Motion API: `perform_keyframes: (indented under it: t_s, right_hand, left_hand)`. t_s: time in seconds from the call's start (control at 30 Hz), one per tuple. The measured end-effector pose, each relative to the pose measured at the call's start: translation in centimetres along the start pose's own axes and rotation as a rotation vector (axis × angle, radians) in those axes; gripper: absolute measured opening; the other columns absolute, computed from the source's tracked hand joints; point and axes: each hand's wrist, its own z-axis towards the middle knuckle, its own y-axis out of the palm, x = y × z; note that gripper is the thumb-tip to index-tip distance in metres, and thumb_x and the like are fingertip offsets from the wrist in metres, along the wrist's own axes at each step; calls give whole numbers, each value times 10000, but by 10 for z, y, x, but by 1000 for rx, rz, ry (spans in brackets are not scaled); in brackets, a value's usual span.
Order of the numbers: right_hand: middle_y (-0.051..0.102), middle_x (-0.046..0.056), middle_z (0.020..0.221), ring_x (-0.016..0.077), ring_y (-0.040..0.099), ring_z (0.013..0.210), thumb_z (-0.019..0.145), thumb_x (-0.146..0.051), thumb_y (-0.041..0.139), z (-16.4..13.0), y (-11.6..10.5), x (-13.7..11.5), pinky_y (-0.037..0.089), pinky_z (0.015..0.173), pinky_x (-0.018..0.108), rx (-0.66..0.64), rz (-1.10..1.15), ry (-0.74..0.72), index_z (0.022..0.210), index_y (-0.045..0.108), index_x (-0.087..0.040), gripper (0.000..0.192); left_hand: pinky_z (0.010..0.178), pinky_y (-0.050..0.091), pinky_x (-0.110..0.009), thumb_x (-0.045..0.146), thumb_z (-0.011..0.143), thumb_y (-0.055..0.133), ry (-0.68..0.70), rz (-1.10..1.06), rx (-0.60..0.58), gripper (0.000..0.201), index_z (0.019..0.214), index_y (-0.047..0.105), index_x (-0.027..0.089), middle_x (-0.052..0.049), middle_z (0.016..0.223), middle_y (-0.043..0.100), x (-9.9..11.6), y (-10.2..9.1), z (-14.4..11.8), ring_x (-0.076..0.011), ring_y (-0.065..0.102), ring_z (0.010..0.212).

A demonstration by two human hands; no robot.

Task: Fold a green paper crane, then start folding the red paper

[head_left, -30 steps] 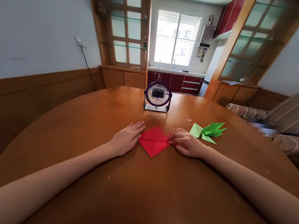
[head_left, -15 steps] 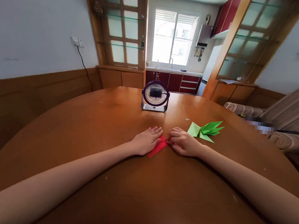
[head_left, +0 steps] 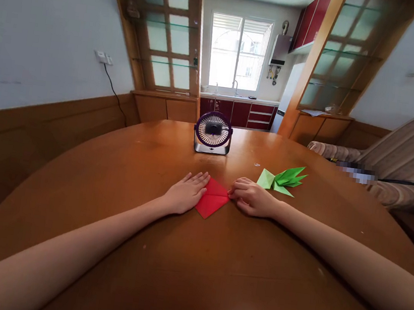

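A folded red sheet of paper (head_left: 212, 199) lies flat on the wooden table, with a crease running across its middle. My left hand (head_left: 187, 192) rests flat over its left edge, fingers stretched out and pointing away from me. At the paper's right corner, my right hand (head_left: 250, 196) is closed, with the thumb and fingertips pinching that corner. Just beyond my right hand sits a green folded-paper figure (head_left: 283, 180), pale on its left part and brighter on its pointed right part.
A small purple desk fan (head_left: 213, 131) stands upright behind the paper. The round brown table (head_left: 191, 275) spreads around my arms. A striped armchair (head_left: 401, 155) is past the table's right edge, and a wall socket with a cord (head_left: 103, 57) is on the left.
My left hand has slid left across the red paper, uncovering more of it. My right hand stays at the right corner. The whole view has shifted slightly.
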Motion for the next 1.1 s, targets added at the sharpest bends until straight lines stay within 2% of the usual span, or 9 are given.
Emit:
perform_keyframes:
  t_s: [0.13,0.23,0.33,0.43,0.57,0.77,0.87,1.0,1.1]
  right_hand:
    - [636,114,934,222,564,890,851,-139,463,2,1,-3,479,853,414,-41,-55,29,983,644,-138,224]
    - [625,143,1185,238,558,1102,928,-186,440,5,2,-4,436,983,454,-93,-41,21,1228,584,-143,336]
    - [492,148,1410,243,417,1331,983,-248,404,8,3,-2,328,1105,485,-174,-9,13,1403,448,-153,433]
    - [402,132,1485,230,322,1404,1003,-291,387,9,4,1,248,1150,507,-221,30,33,1458,371,-185,467]
    - [464,123,1444,233,369,1380,1001,-286,407,6,2,1,178,1156,550,-211,3,37,1434,414,-214,440]
    - [636,92,1256,238,519,1221,959,-251,473,0,-5,-1,110,1149,591,-125,-77,-2,1277,590,-212,341]
    - [701,60,1086,221,580,1072,928,-236,499,-1,-7,-1,142,1153,566,-68,-83,-21,1143,667,-199,276]
    - [704,38,920,195,599,936,911,-232,509,-1,-9,-2,227,1137,511,-6,-38,-34,981,701,-206,206]
    - [687,33,880,182,596,909,915,-237,520,-1,-9,-3,243,1128,496,29,22,3,891,693,-200,179]
  left_hand:
    - [1192,94,-437,379,992,155,-5,-7,21,559,1518,213,201,-29,1577,180,-4,-1,-5,-182,158,1463]
    - [1192,97,-434,390,990,159,-4,2,38,563,1514,231,196,-28,1576,189,-4,1,-4,-183,166,1462]
    - [1194,97,-431,393,989,164,-6,8,47,571,1513,238,178,-30,1574,200,-4,4,-3,-187,170,1462]
    - [1193,91,-442,395,989,174,2,7,68,564,1513,241,199,-29,1572,207,-5,5,-2,-196,180,1460]
    - [1190,94,-459,387,990,167,-6,13,60,558,1516,229,211,-29,1574,199,-3,2,-5,-202,168,1462]
    - [1184,118,-475,364,988,169,-48,37,46,544,1506,266,230,-16,1571,209,-10,-7,-23,-213,196,1456]
    - [1181,129,-472,383,998,154,-63,54,61,533,1497,289,257,-17,1569,218,-18,-8,-32,-212,203,1454]
    - [1179,99,-483,405,1005,153,-100,68,65,523,1489,305,279,-46,1572,206,-27,-6,-37,-209,187,1457]
    - [1165,56,-535,397,1000,183,-213,45,43,550,1523,192,228,-98,1581,136,-30,-5,-36,-234,103,1469]
